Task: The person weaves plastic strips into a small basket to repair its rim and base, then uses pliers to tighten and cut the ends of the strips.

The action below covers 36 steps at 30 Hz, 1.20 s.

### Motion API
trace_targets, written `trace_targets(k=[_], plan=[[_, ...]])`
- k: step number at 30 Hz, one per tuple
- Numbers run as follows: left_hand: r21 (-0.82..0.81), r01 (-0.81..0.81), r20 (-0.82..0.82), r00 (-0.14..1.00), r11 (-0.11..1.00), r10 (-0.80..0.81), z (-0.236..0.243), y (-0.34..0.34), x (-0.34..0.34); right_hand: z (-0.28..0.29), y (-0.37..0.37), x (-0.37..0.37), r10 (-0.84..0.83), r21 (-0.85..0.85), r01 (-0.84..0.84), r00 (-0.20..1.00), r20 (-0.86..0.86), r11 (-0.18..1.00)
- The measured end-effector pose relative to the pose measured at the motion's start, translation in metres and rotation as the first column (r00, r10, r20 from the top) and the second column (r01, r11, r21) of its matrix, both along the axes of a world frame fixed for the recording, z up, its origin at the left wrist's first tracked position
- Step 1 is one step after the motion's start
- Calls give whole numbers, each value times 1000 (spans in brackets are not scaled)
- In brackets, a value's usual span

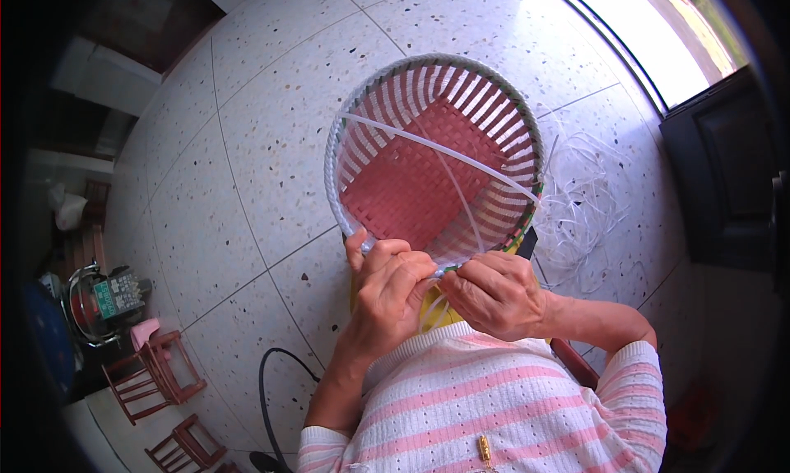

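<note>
Since the round pink-and-white basket of woven plastic strips [434, 156] already has its base and walls built, only the rim nearest the person looks left to finish, with loose white strips [436, 148] trailing across its mouth. The left hand [388, 288] pinches that near rim, fingers curled shut on it. Beside it, the right hand [494, 292] closes on a white strip at the same edge.
</note>
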<state>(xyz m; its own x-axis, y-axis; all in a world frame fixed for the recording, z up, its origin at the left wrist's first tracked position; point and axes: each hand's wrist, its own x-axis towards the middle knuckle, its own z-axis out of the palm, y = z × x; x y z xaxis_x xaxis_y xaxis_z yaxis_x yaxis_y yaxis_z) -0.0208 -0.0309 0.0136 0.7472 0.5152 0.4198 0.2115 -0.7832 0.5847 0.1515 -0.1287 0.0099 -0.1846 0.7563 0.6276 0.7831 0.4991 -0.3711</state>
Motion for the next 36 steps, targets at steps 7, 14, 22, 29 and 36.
trace_targets(k=[7,14,22,29,36], plan=[[20,40,0,999,999,-40,-2,7,-1,-1,6,-2,11,-20,-11,1000,-11,1000],[23,83,2,997,996,-84,-3,15,-3,10,10,-2,-16,-127,3,995,-96,992],[68,73,16,997,995,-75,-5,2,-6,31,13,38,-185,-458,-395,562,-806,796],[211,-47,-34,998,976,56,2,-8,-2,24,42,49,-156,-577,-526,640,-752,625],[133,-42,-43,998,990,49,-2,-12,-5,13,62,51,-67,-637,-623,689,-722,454]])
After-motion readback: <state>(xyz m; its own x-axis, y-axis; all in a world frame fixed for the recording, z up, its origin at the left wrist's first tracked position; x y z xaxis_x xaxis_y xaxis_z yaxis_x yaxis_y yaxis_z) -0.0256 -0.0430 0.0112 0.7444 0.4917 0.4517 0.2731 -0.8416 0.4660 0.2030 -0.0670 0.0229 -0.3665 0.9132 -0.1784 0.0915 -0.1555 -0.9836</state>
